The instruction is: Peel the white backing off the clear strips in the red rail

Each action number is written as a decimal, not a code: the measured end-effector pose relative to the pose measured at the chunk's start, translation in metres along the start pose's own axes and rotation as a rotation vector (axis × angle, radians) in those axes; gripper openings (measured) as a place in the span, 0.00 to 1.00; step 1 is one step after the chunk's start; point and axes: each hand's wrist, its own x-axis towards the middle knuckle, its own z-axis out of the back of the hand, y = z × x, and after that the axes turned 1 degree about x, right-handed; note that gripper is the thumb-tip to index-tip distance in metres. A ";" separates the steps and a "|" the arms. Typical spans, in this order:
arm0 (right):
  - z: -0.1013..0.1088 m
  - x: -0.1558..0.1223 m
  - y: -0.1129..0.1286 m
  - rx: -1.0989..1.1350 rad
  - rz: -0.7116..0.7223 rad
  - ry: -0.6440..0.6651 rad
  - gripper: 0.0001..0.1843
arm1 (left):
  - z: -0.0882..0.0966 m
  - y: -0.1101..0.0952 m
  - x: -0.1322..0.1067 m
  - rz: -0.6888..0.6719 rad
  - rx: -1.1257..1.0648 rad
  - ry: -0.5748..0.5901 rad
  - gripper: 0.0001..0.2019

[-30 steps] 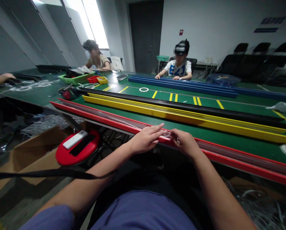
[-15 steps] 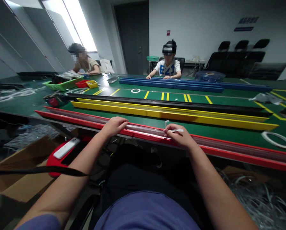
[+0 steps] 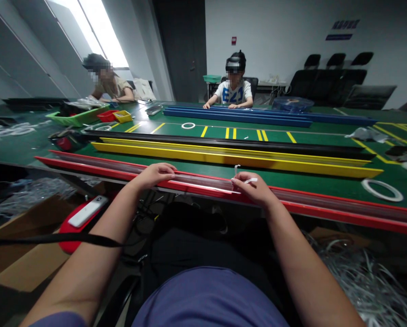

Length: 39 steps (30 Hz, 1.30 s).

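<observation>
left hand [image 3: 155, 175] shifted, right hand [image 3: 253, 187] pinching cable tie [image 3: 250, 180]

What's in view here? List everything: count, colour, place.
Workbench: 1, green, across the view
Red channel: 1, red, near edge
Yellow channel: 1, yellow, behind red
Black channel: 1, black, behind yellow
Blue channels: several, blue, far side
Trays: 3, green, red, yellow, far left
Plastic ring: 1, white, bench right
Plastic strips: heap, white, floor right
Carton: 1, brown, floor left
Phone: 1, white, on red disc
Co-workers: 2, far end
Chairs: several, black, back right
Left hand: 1, on red channel
Right hand: 1, pinching white plastic tie
</observation>
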 end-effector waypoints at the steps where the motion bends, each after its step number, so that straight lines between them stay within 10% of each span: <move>1: 0.000 0.000 0.000 0.019 -0.008 -0.003 0.25 | 0.000 0.001 0.000 0.005 0.000 -0.002 0.26; 20: -0.002 -0.002 0.006 0.422 -0.147 -0.197 0.25 | 0.000 -0.001 -0.002 0.025 -0.051 -0.002 0.27; 39: 0.002 -0.001 -0.006 0.370 -0.087 -0.265 0.22 | -0.001 0.004 -0.001 -0.022 -0.076 -0.020 0.22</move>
